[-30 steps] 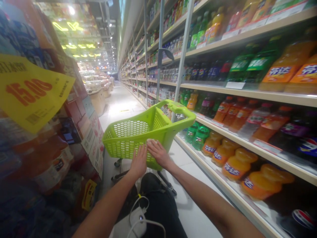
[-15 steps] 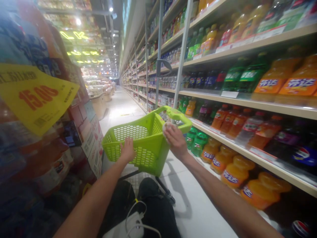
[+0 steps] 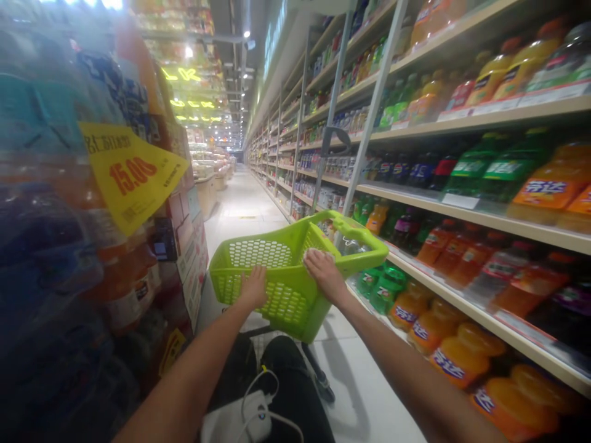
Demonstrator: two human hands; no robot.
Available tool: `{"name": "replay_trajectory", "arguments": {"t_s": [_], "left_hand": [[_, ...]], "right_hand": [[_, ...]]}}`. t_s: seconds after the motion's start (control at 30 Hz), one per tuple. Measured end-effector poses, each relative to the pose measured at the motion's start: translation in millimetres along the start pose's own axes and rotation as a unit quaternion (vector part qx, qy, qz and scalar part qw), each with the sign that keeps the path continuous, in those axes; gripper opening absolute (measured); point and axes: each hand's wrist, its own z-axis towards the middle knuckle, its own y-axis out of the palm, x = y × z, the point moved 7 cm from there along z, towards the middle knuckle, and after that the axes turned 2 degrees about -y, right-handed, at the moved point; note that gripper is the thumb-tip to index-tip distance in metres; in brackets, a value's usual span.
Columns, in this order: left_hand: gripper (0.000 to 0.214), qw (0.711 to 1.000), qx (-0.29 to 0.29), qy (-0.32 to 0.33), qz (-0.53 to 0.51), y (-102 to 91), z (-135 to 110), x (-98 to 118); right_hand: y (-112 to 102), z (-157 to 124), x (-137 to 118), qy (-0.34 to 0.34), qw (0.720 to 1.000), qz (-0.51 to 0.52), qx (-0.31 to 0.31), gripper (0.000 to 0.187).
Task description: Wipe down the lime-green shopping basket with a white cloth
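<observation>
A lime-green shopping cart (image 3: 295, 307) with a honeycomb-holed basket stands sideways in front of me. My left hand (image 3: 253, 288) lies over the near rim of its basket, fingers bent over the edge. Further right on that same rim, my right hand (image 3: 327, 277) is closed on a crumpled white cloth or tissue (image 3: 310, 258), pressed against the green plastic. Most of the white piece is hidden under my fingers. To the right of this hand is the cart's handle (image 3: 376, 249).
Shelves of drink bottles (image 3: 471, 203) run along the right, with orange bottles (image 3: 450, 357) at the bottom. Stacked drinks and boxes (image 3: 182, 258) with a yellow price sign (image 3: 132, 175) rise close on the left. A white power bank (image 3: 244, 418) with cables rests on my lap.
My right hand has slid the white piece leftward along the cart's rim, away from the handle. My left hand stays on the rim. The view has turned a little left.
</observation>
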Motion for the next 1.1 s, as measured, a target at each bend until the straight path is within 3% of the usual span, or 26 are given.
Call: {"name": "replay_trajectory", "arguments": {"t_s": [0.13, 0.23, 0.43, 0.6, 0.7, 0.93, 1.0, 1.1], "left_hand": [[0.08, 0.999, 0.029, -0.028, 0.014, 1.6, -11.6, -22.0], [0.081, 0.999, 0.032, -0.019, 0.016, 2.4, -18.7, -24.2], [0.08, 1.0, 0.016, 0.004, 0.011, 0.2, -25.5, -19.7], [0.08, 0.999, 0.011, -0.042, 0.023, 0.5, -24.0, -47.8], [0.085, 0.998, -0.007, -0.049, 0.026, 4.0, -22.2, -53.7], [0.084, 0.999, 0.003, -0.042, 0.028, 3.6, -28.8, -50.5], [0.081, 0.998, 0.016, -0.05, 0.024, 2.7, -31.7, -58.7], [0.078, 0.995, 0.031, -0.097, 0.022, 3.3, -35.8, -77.7]], "right_hand": [[-27.2, -21.8, 31.7, 0.054, 0.996, -0.06, 0.028, 0.038], [-37.3, -33.6, 45.8, 0.09, 0.991, -0.084, 0.046, 0.039], [-23.4, -32.1, 57.6, 0.109, 0.992, -0.071, -0.003, 0.04], [-14.0, -25.0, 72.6, 0.12, 0.99, -0.062, -0.034, 0.041], [-2.5, -16.1, 59.3, 0.123, 0.991, -0.047, -0.029, 0.039], [40.8, 9.7, -29.2, 0.054, 0.998, 0.037, -0.024, 0.037], [41.4, 9.4, -35.2, 0.043, 0.998, 0.042, -0.017, 0.038], [32.9, 0.5, -20.8, 0.051, 0.998, 0.037, -0.02, 0.043]]}}
